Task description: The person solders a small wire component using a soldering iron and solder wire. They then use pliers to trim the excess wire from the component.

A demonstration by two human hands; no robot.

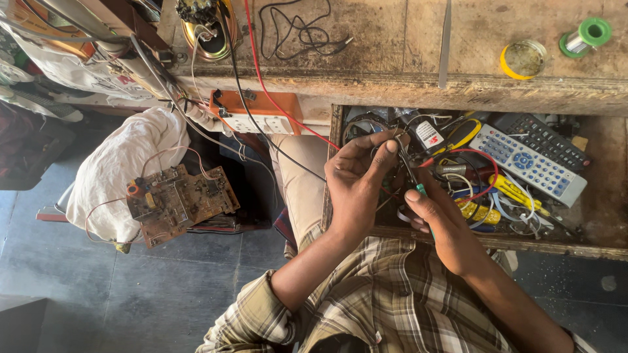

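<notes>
Green-handled screwdriver (418,186) pinched in the right hand (438,219); the left hand (356,180) pinches its tip. At three o'clock, the cluttered drawer (592,202) lies open, circuit board (180,202) untouched at nine.

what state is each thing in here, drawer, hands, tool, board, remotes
wooden drawer: pulled open, cluttered with wires and tools
left hand: raised over the drawer, fingertips pinching something small
right hand: gripping a thin green-handled tool, tip up by the left fingers
brown circuit board: lying on white cloth, wires attached
two remote controls: lying flat in the drawer
green solder spool: lying on the bench
</notes>
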